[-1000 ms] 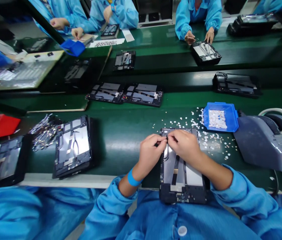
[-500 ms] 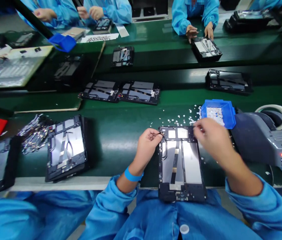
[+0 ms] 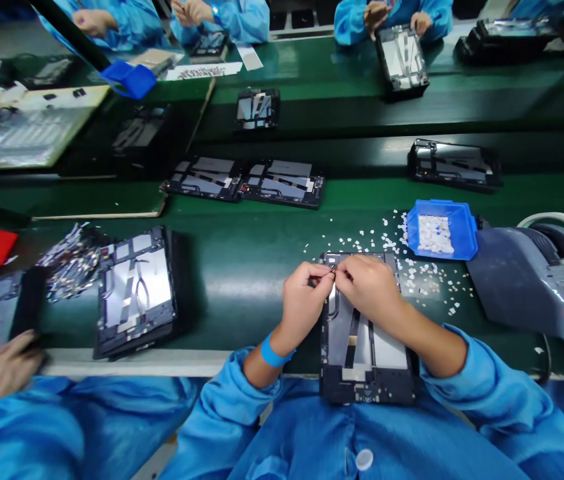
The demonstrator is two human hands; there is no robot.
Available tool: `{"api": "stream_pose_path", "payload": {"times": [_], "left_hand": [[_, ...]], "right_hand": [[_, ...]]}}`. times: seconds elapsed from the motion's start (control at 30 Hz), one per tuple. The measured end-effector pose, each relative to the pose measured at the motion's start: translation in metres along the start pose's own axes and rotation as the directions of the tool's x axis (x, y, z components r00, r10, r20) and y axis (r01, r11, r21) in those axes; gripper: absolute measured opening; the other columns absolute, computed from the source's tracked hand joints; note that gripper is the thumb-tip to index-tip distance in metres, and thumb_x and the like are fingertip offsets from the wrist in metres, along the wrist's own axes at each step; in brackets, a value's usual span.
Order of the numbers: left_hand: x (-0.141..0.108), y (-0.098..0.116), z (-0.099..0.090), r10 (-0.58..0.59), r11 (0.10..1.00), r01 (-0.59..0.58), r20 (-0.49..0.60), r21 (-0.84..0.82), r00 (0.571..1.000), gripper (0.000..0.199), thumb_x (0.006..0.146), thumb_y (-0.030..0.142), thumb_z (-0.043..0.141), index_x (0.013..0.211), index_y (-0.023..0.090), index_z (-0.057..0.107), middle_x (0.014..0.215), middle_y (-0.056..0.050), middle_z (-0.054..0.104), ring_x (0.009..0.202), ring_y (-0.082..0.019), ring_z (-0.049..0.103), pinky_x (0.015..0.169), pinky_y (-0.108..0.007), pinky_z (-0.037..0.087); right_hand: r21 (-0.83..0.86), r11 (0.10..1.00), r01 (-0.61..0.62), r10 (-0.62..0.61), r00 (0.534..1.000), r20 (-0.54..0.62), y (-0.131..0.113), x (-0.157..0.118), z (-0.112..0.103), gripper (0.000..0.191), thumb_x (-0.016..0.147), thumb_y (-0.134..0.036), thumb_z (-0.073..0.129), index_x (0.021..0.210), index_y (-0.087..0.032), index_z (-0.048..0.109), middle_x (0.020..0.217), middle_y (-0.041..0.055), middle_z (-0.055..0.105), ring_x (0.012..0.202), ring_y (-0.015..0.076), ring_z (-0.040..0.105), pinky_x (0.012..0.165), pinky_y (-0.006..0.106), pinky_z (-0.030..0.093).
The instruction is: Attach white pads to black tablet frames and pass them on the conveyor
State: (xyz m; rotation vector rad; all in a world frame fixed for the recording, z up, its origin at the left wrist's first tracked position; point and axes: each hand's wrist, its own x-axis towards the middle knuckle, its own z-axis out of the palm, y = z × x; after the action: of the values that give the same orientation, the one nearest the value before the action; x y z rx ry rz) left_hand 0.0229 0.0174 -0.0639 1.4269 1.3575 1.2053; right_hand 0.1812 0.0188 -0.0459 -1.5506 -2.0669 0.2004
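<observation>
An opened tablet (image 3: 367, 383) with silver battery panels and a black frame lies in front of me, its near end over the table edge. My left hand (image 3: 305, 293) is closed in a pinch at the tablet's upper left corner, on the end of a thin black cable (image 3: 333, 308) that curves down along the left side. My right hand (image 3: 369, 283) reaches across the tablet's top, its thumb and fingers pinched together against my left fingertips. Whatever lies between the right fingertips is too small and hidden to make out.
A blue bin (image 3: 467, 230) of small white pieces stands beyond the tablet, with loose pieces scattered around. A grey tape dispenser (image 3: 507, 280) is at right. Stacked tablets (image 3: 137, 293) and a pile of flex cables (image 3: 75, 263) lie left. A co-worker's hand (image 3: 7, 367) holds another tablet's edge.
My right hand has moved left from the tablet's upper right corner to meet my left hand. A co-worker's hand has appeared at far left. Across the table, a person has tilted up a tablet.
</observation>
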Motion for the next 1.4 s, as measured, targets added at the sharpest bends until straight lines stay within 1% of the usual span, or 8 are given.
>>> {"api": "stream_pose_path", "payload": {"times": [0.17, 0.3, 0.43, 0.53, 0.7, 0.8, 0.93, 1.4], "left_hand": [[0.001, 0.001, -0.001, -0.026, 1.0, 0.027, 0.016, -0.01, 1.0, 0.004, 0.081, 0.022, 0.072, 0.08, 0.02, 0.07, 0.086, -0.003, 0.077, 0.075, -0.016, 0.069, 0.07, -0.028, 0.053], [0.006, -0.004, 0.0, -0.165, 0.977, 0.171, 0.057, -0.125, 0.985, 0.01, 0.08, 0.026, 0.075, 0.081, 0.019, 0.069, 0.085, -0.004, 0.076, 0.077, -0.016, 0.07, 0.071, -0.027, 0.053], [0.01, -0.006, 0.0, -0.233, 0.946, 0.248, 0.091, -0.208, 0.968, 0.013, 0.079, 0.027, 0.076, 0.082, 0.018, 0.068, 0.081, -0.003, 0.074, 0.075, -0.015, 0.068, 0.07, -0.026, 0.052], [0.009, -0.002, -0.006, -0.207, 0.963, 0.222, 0.108, -0.153, 0.972, 0.012, 0.081, 0.027, 0.076, 0.086, 0.019, 0.07, 0.082, -0.003, 0.074, 0.071, -0.014, 0.065, 0.067, -0.026, 0.051], [0.012, -0.001, -0.029, 0.073, 0.979, -0.091, 0.102, 0.183, 0.992, 0.014, 0.09, 0.023, 0.068, 0.102, 0.022, 0.075, 0.096, -0.004, 0.077, 0.08, -0.017, 0.067, 0.077, -0.03, 0.052], [0.019, -0.007, -0.04, 0.26, 0.868, -0.322, 0.208, 0.377, 0.943, 0.018, 0.096, 0.021, 0.062, 0.106, 0.023, 0.076, 0.103, -0.006, 0.077, 0.097, -0.022, 0.07, 0.09, -0.036, 0.052], [0.025, -0.014, -0.043, 0.372, 0.721, -0.522, 0.382, 0.456, 0.846, 0.026, 0.102, 0.02, 0.055, 0.119, 0.021, 0.074, 0.111, -0.009, 0.077, 0.104, -0.024, 0.069, 0.092, -0.04, 0.051], [0.032, -0.013, -0.04, 0.376, 0.512, -0.662, 0.551, 0.547, 0.745, 0.034, 0.105, 0.021, 0.049, 0.13, 0.023, 0.071, 0.113, -0.01, 0.077, 0.094, -0.025, 0.063, 0.081, -0.04, 0.047]], "right_hand": [[0.027, 0.999, -0.026, 0.025, 0.999, 0.044, -0.006, 0.008, 0.003, 0.015, 0.082, -0.011, 0.057, 0.071, -0.02, 0.062, 0.073, 0.0045, 0.068, 0.07, 0.0184, 0.058, 0.068, 0.03, 0.038], [0.061, 0.988, -0.14, 0.139, 0.99, 0.026, 0.029, 0.011, -0.032, 0.01, 0.082, -0.017, 0.056, 0.074, -0.021, 0.061, 0.075, 0.0037, 0.066, 0.072, 0.0182, 0.057, 0.067, 0.029, 0.036], [-0.265, 0.812, -0.519, 0.497, 0.854, -0.15, 0.098, 0.003, -0.088, 0.014, 0.085, -0.027, 0.058, 0.075, -0.02, 0.065, 0.071, 0.0076, 0.065, 0.067, 0.0219, 0.057, 0.064, 0.032, 0.032], [-0.353, 0.756, -0.551, 0.564, 0.822, -0.074, 0.114, -0.005, -0.106, 0.024, 0.092, -0.032, 0.055, 0.078, -0.018, 0.069, 0.072, 0.0116, 0.068, 0.069, 0.0251, 0.06, 0.064, 0.034, 0.034], [0.099, 0.94, -0.328, 0.304, 0.932, 0.196, 0.049, 0.008, -0.077, 0.02, 0.093, -0.028, 0.056, 0.094, -0.022, 0.075, 0.085, 0.0043, 0.076, 0.075, 0.02, 0.067, 0.068, 0.029, 0.042], [0.122, 0.94, -0.32, 0.266, 0.907, 0.327, 0.014, 0.032, -0.05, 0.024, 0.095, -0.031, 0.058, 0.079, -0.021, 0.073, 0.077, 0.0022, 0.075, 0.071, 0.018, 0.065, 0.064, 0.028, 0.039], [-0.009, 0.948, -0.319, 0.292, 0.857, 0.425, 0.005, 0.053, -0.026, 0.028, 0.092, -0.031, 0.06, 0.069, -0.021, 0.071, 0.07, 0.0028, 0.072, 0.067, 0.0178, 0.061, 0.062, 0.029, 0.034], [-0.192, 0.959, -0.209, 0.278, 0.821, 0.499, 0.006, 0.066, -0.017, 0.028, 0.089, -0.03, 0.06, 0.065, -0.022, 0.072, 0.07, 0.006, 0.072, 0.066, 0.0203, 0.063, 0.059, 0.03, 0.031]]}}
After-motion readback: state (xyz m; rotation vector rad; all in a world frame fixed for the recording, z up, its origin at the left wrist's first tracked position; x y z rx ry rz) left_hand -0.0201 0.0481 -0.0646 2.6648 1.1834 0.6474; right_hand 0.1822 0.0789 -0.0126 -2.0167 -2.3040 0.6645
